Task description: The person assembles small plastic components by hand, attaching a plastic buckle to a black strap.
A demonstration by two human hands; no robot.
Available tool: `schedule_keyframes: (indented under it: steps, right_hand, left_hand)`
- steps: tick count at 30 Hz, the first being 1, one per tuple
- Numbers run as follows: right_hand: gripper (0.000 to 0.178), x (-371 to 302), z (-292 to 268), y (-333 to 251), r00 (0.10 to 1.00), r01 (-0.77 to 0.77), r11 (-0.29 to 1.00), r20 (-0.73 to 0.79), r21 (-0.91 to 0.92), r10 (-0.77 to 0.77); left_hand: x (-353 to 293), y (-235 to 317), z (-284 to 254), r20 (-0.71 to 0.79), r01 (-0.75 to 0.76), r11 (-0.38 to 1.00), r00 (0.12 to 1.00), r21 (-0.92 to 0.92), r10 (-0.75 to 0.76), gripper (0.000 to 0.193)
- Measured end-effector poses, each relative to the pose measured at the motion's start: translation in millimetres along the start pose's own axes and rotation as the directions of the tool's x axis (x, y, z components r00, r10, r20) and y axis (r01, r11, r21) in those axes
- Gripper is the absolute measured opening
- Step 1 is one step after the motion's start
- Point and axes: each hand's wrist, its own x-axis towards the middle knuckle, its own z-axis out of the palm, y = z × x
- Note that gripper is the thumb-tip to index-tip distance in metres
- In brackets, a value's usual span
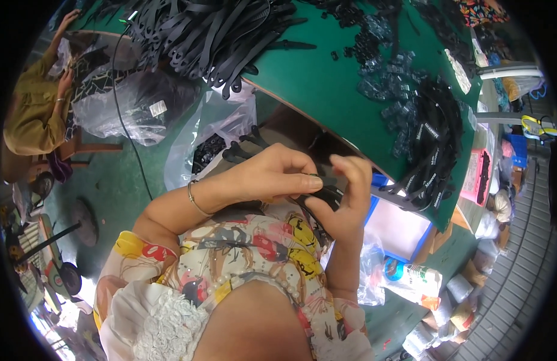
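Note:
My left hand (284, 174) is closed, thumb pressed against the curled forefinger on a black webbing strap (331, 191) in front of my chest. A small dark piece shows at its fingertips, too small to make out. Close by on the right, my right hand (348, 201) has its thumb and forefinger curved and apart, with the strap passing between the two hands. More black strap ends (242, 151) lie across my lap behind the left wrist. The lower fingers of my right hand are partly hidden.
A green table (308, 78) holds a big heap of black straps (200, 36), black plastic buckles (405, 114) and a bundle of printed straps (435, 150). A plastic bag (188, 150) stands left of my lap. Another person (40, 108) sits at far left. A blue-edged bin (399, 228) sits right.

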Motion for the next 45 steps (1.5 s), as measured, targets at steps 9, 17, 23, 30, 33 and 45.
schedule_keyframes:
  steps: [9,17,23,30,33,45]
  right_hand:
    - [0.031,-8.9,-3.4,11.0,0.995,-0.078,0.979,0.08,0.189,0.064]
    - [0.028,-17.9,-3.9,13.4,0.978,-0.206,0.882,0.105,0.423,0.178]
    - [0.026,-16.4,-25.9,11.5,0.999,-0.049,0.957,-0.003,0.284,0.052]
    - [0.025,-49.7,-60.2,25.9,0.956,-0.278,0.952,0.061,-0.127,0.287]
    - [0.02,-71.0,-46.8,66.0,0.943,-0.079,0.891,0.256,-0.447,0.212]
    - [0.031,45.2,-132.5,68.5,0.922,-0.344,0.414,-0.387,-0.843,-0.022]
  left_hand:
    - [-1.3,-1.1,-0.9,0.071,-0.084,0.995,0.994,0.054,0.08,0.03]
    - [-2.6,-3.9,-0.4,0.183,-0.004,0.989,0.983,-0.148,0.031,0.027]
    - [-5.5,13.9,-2.6,0.156,-0.104,0.991,0.984,0.09,0.089,0.025]
    - [-10.2,-4.6,-51.4,0.158,-0.179,0.606,0.984,0.775,0.088,0.025]
    - [-6.8,-53.1,-78.4,0.07,-0.089,0.363,0.995,0.927,0.064,0.026]
    - [-13.0,-63.2,-81.6,-0.069,0.024,0.163,0.96,0.986,0.273,0.027]
